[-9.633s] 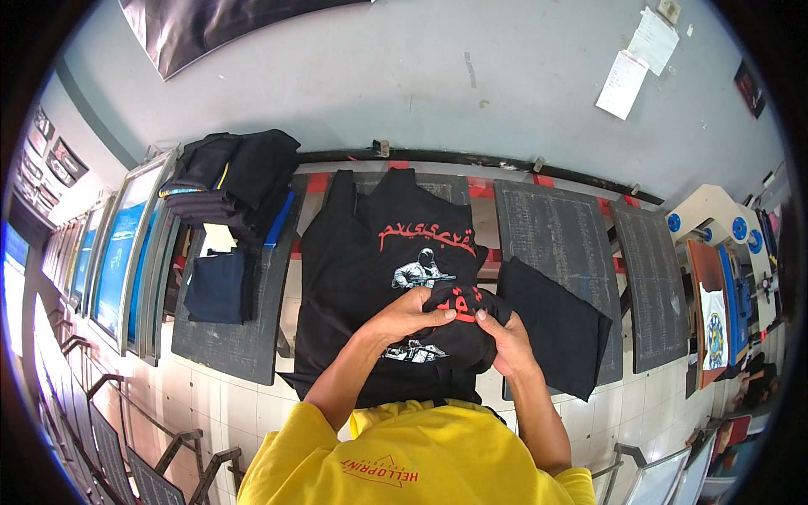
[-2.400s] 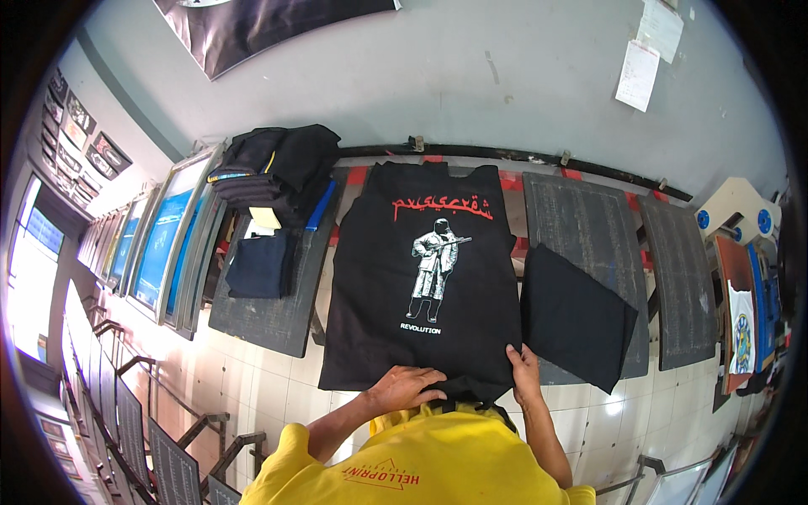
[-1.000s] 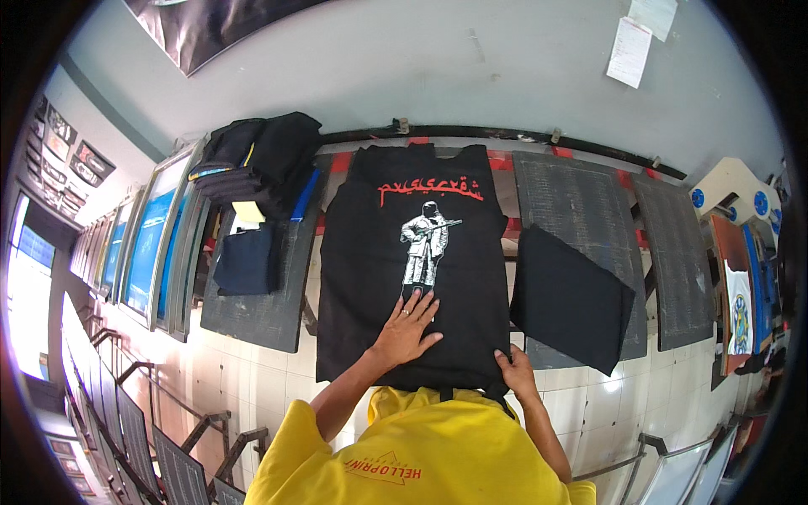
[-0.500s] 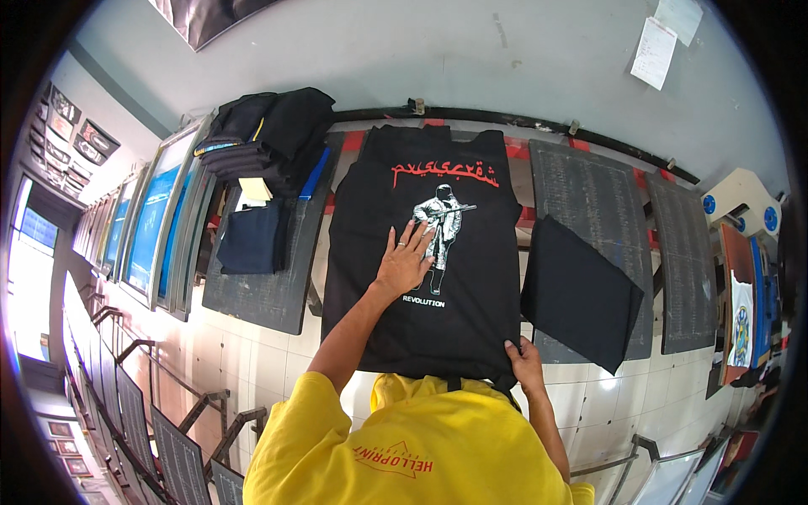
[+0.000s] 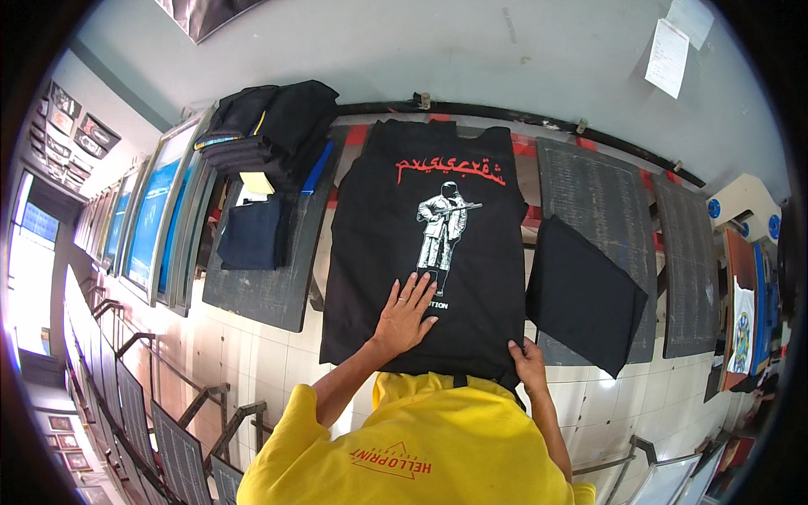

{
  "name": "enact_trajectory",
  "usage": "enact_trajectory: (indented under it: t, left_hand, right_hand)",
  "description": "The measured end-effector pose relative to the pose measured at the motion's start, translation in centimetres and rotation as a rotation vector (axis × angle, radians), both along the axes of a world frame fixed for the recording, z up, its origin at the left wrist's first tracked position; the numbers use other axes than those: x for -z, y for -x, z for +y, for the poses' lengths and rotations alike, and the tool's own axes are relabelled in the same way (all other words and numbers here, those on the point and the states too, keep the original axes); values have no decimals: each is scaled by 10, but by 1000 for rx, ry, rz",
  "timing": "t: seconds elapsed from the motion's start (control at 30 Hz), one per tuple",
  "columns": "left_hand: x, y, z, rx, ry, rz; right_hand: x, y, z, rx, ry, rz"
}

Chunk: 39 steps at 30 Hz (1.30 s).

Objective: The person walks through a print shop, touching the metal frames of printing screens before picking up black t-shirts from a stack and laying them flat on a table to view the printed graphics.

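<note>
A black T-shirt (image 5: 362,252) lies spread in front of me, its printed side up. The print (image 5: 443,220) shows red lettering over a white figure in a long coat, with small white letters below. My left hand (image 5: 406,313) rests flat on the lower part of the print, fingers stretched out, and covers some of the small letters. At the near right corner, my right hand (image 5: 528,364) pinches the shirt's edge between thumb and fingers. Right of the shirt, a folded black cloth (image 5: 585,295) lies apart on a dark board.
Dark printing boards (image 5: 589,181) stand on both sides of the shirt. On the left board are a pile of dark garments (image 5: 269,126), a yellow paper (image 5: 257,182) and a folded navy cloth (image 5: 252,236). Framed screens (image 5: 156,219) lean farther left. A metal rail (image 5: 370,108) runs along the wall.
My left hand has slid down the shirt toward me, from the middle of the figure to its feet. The right hand keeps its hold on the corner. The view has shifted slightly.
</note>
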<state>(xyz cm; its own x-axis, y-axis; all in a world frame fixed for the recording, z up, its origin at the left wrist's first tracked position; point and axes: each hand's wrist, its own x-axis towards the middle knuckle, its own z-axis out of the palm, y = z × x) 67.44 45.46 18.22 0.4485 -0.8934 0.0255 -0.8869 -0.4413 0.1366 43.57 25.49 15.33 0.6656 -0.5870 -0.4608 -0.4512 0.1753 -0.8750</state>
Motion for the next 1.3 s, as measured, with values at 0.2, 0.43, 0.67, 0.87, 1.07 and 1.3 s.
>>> enact_trajectory:
  t: [0.2,0.43,0.67,0.87,1.07,1.3]
  left_hand:
    - [-2,5,30,-119,30,54]
    - [4,5,42,-131,91,58]
    - [3,7,41,-115,79,37]
    - [-1,13,33,-113,61,90]
    - [-4,16,28,-88,39,102]
    - [-4,14,34,-160,34,93]
  right_hand:
    - [8,6,0,12,-43,-11]
    - [4,6,-3,-17,-56,4]
    - [2,4,-2,-20,5,49]
    - [2,4,-2,-17,-20,25]
    - [-2,2,-2,-28,-39,33]
    - [-7,1,0,-1,-24,67]
